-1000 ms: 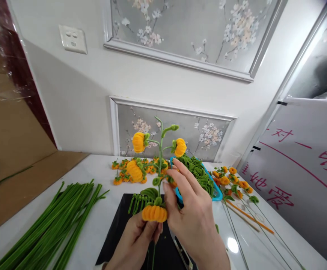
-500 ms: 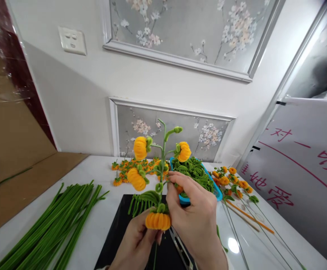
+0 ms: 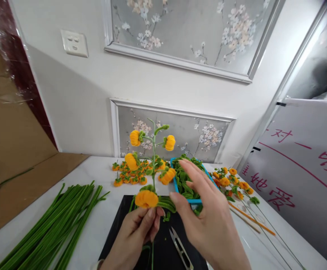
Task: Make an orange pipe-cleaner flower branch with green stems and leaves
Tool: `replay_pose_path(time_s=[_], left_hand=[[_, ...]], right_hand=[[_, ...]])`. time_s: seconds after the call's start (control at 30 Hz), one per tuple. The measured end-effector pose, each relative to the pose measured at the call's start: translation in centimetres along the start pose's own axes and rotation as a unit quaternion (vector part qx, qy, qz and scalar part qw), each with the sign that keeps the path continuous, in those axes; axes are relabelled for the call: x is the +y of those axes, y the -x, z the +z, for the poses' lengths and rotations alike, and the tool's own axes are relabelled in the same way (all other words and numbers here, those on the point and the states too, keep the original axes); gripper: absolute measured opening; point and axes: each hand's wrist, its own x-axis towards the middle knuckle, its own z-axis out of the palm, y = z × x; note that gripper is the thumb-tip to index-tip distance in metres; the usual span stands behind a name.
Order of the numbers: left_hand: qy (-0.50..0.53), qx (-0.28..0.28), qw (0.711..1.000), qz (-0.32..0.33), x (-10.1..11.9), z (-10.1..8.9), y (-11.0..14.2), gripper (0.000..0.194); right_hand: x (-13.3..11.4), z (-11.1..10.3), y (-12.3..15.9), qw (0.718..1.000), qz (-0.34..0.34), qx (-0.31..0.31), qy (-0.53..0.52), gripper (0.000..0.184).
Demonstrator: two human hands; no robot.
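Home craft table (image 3: 101,225): floral wall panels (image 3: 180,28), piled pipe-cleaner pumpkins (image 3: 129,176).

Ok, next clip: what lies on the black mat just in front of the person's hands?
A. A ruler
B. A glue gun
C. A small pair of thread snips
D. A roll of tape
C: a small pair of thread snips lies on the black mat, between the left hand, which holds the pumpkin stem, and the open right hand.
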Motion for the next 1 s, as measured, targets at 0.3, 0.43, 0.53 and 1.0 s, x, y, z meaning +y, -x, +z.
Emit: replay_pose_path(time_s=[0.3,0.43,0.53,1.0], left_hand=[[0.116,-0.038,0.992,-0.027,2.6,-1.2,-0.6,0.020],[0.100,-0.038,0.994,-0.019,3.0,-1.9,-1.1,0.022],[0.091,-0.030,0.995,-0.016,3.1,-2.3,-1.3,0.022],[0.086,0.030,0.995,-0.048,3.1,-3.1,-1.9,0.024]], right_hand=[[1.3,0.2,-0.6,0.999,0.037,-0.020,0.019,0.033],[1.1,0.9,-0.6,0.997,0.029,-0.062,0.023,0.029],[1.0,1.2,-0.5,0.996,0.030,-0.076,0.019,0.027],[1.1,1.6,-0.4,0.993,0.039,-0.103,0.035,0.021]])
